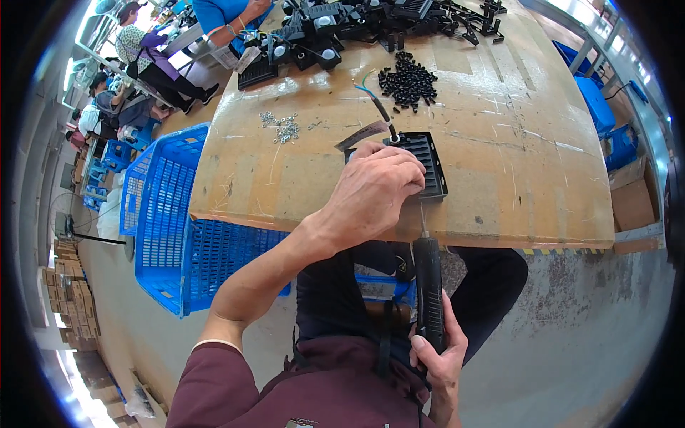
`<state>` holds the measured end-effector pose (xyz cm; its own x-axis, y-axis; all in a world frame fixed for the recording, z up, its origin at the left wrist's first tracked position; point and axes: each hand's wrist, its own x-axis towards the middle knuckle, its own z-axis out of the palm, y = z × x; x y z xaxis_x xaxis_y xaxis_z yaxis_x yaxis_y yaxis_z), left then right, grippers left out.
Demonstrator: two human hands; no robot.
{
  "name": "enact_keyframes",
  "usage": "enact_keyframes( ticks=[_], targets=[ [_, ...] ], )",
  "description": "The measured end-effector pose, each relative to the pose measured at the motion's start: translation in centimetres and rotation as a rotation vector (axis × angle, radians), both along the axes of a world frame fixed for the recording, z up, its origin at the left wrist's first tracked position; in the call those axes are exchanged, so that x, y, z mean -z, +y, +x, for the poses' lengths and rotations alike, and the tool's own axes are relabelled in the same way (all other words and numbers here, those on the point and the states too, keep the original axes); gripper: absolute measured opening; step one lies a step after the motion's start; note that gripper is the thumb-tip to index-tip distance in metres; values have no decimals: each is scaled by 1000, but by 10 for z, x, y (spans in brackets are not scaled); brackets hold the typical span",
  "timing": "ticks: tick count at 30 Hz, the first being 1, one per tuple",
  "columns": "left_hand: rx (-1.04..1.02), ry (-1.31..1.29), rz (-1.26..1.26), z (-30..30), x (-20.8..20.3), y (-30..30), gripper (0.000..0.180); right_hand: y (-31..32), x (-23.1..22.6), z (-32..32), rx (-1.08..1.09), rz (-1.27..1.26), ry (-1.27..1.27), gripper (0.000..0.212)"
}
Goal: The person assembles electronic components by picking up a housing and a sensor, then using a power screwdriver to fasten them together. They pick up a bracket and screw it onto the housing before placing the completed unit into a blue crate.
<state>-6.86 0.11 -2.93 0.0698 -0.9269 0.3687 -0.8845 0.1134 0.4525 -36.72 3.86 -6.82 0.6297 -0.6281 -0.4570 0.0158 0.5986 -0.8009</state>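
Observation:
My left hand (374, 184) rests over a black finned housing (432, 165) by the table's near edge. Its fingers are curled together against the housing; what they pinch, if anything, is hidden. From the housing's far side rises a black cable (382, 110) with bare coloured wire ends, and a paper-like tag (360, 134) sticks out beside it. My right hand (442, 353) is wrapped round the lower body of a black electric screwdriver (429, 282). The screwdriver stands upright below the table edge, its thin bit pointing toward the housing's near side.
Small metal nuts or washers (285, 128) lie left of the housing. Beyond it are a pile of small black parts (407, 82) and a heap of black lamp-like assemblies (321, 32). Blue plastic crates (164, 214) stand at left. Across the table a person in blue (221, 18) works.

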Motion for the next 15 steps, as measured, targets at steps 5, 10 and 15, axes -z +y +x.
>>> enact_keyframes(
  ticks=[5, 10, 15],
  targets=[
    [-7, -22, 53, -5, -1, 1, 5, 4, 17, -4, 30, -23, -52, 92],
    [63, -25, 65, -1, -4, 5, 10, 3, 10, -5, 41, 33, -101, 88],
    [235, -186, 183, 18, -13, 7, 38, -6, 0, -8, 33, -1, -22, 84]
  ],
)
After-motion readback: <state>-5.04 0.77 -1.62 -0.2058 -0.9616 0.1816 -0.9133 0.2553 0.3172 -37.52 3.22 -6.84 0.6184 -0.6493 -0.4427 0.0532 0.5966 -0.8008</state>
